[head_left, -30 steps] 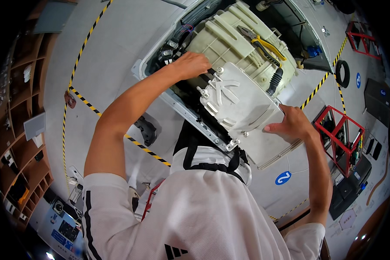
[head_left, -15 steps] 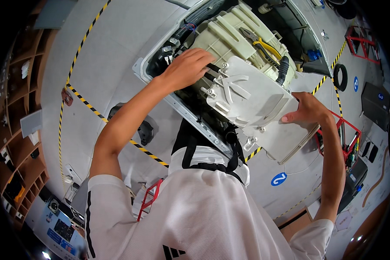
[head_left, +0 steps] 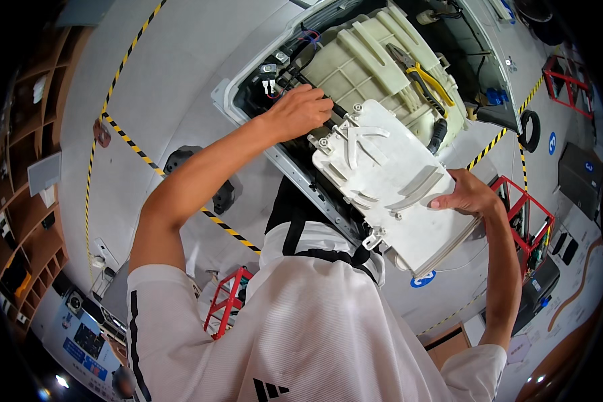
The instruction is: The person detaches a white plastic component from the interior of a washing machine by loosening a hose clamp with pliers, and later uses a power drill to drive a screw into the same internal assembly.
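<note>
A flat white plastic housing (head_left: 365,157) with moulded ribs and small nozzles lies tilted over the near side of an open metal appliance cabinet (head_left: 308,191). My right hand (head_left: 467,192) grips its right edge, thumb on top and fingers underneath. At the far left corner of the housing, my left hand (head_left: 300,112) is closed around a thin black hose (head_left: 339,108), its fingertips partly hidden. Behind the housing sits a cream ribbed plastic tub (head_left: 355,67). Yellow-handled pliers (head_left: 425,84) rest on the tub, above a dark corrugated hose (head_left: 438,136).
Wiring and a connector (head_left: 268,79) show inside the cabinet's left corner. Black-and-yellow tape (head_left: 130,155) marks the grey floor. Dark foam-like pieces (head_left: 224,195) lie left of the cabinet. Red metal frames (head_left: 526,221) stand at right, near a black ring (head_left: 530,130).
The white housing has shifted toward me, away from the tub, with my right hand still on its edge. My left hand has come slightly nearer, its fingers more curled. The view has shifted a little.
</note>
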Available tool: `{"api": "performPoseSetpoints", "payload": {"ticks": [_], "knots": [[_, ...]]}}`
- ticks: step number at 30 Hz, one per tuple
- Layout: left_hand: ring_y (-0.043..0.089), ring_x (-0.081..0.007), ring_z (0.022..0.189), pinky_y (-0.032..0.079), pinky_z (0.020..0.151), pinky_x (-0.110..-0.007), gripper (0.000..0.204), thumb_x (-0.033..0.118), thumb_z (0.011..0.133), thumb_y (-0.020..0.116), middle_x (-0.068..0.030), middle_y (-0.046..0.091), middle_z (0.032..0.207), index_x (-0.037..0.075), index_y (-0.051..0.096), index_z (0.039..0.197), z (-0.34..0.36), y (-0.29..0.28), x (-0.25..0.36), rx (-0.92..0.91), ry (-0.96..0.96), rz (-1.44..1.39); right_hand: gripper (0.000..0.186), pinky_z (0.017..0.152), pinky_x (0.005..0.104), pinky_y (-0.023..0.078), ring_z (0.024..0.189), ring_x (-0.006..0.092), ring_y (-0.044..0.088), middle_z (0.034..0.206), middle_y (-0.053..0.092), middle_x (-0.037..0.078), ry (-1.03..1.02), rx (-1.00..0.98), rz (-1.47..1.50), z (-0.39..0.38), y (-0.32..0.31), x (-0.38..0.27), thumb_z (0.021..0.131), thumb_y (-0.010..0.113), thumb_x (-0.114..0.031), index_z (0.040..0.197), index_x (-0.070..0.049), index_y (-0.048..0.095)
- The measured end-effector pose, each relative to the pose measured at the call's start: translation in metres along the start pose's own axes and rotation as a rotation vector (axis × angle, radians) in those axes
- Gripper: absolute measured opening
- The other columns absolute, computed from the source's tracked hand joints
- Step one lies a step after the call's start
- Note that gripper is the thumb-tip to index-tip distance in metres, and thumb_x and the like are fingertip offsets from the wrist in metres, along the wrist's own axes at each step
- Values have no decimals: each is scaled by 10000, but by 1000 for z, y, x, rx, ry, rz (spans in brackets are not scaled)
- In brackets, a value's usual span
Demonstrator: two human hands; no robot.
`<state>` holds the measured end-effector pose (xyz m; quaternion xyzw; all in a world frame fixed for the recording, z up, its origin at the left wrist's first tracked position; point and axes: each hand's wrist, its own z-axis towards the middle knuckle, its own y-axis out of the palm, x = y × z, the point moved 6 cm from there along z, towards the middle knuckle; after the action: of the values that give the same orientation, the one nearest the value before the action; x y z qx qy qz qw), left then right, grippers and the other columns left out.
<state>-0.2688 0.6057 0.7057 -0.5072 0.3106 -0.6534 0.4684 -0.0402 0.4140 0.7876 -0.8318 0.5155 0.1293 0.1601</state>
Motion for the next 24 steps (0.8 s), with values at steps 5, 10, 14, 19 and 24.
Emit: {"api": "performPoseSetpoints", "payload": {"ticks": [5,10,14,19,24], "knots": [[514,-176,740,424,651,-310,116,84,636,653,-4,491,732,68,634,749,-1,5,-5,-54,30,-2,879,916,318,446,987,246,609,1063,643,158,11,-112,186,9,23,18,556,859,-454,1180,83,551],[516,-181,745,437,660,-307,128,87,636,652,-4,496,737,72,636,762,-4,2,-7,24,15,-13,911,943,339,441,1021,256,593,1112,622,161,16,-122,261,9,34,25,572,855,-453,1214,97,513],[515,-186,750,441,652,-311,130,83,625,644,-5,490,732,76,627,753,-5,3,-7,11,25,-27,829,912,332,458,975,243,613,1056,648,149,-37,-101,158,8,27,16,597,845,-424,1183,80,547],[506,-183,738,434,660,-309,104,80,606,634,-8,472,716,75,601,705,-6,4,-5,42,-5,29,776,871,317,470,916,223,634,980,673,140,-42,-9,20,6,22,10,580,853,-411,1131,68,589],[501,-163,742,399,673,-299,58,93,625,616,-2,465,708,83,601,680,-8,2,-2,60,7,82,763,863,312,472,904,215,636,983,674,139,-33,7,-25,5,21,13,588,851,-397,1129,71,587]]}}
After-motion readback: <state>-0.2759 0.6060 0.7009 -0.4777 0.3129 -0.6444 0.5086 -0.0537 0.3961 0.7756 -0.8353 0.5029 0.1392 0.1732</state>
